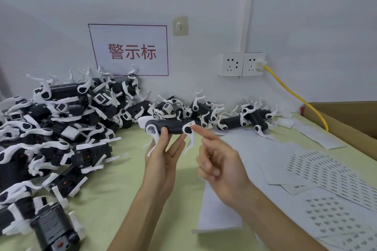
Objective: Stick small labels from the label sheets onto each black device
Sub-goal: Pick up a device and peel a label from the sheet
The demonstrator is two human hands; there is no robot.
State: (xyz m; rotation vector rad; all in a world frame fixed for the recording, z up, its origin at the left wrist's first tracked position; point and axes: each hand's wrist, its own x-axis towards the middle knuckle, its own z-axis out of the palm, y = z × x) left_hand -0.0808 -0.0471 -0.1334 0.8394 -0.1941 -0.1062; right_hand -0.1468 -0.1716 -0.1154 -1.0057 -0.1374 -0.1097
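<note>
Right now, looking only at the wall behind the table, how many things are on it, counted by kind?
Sockets: 2
Hooks: 2
Paper sign: 1
Cable duct: 1
Yellow cable, plugged in: 1
Total: 7

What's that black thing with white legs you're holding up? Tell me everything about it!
The black device is a long, dark, plastic-looking body held roughly level above the table. White curved leg-like pieces hang from it, and a round grey, metal-looking joint shows at its left end. The left hand grips it from below, thumb in front. A small white label sits at its right end, where the straight index finger of the right hand reaches it.
</note>
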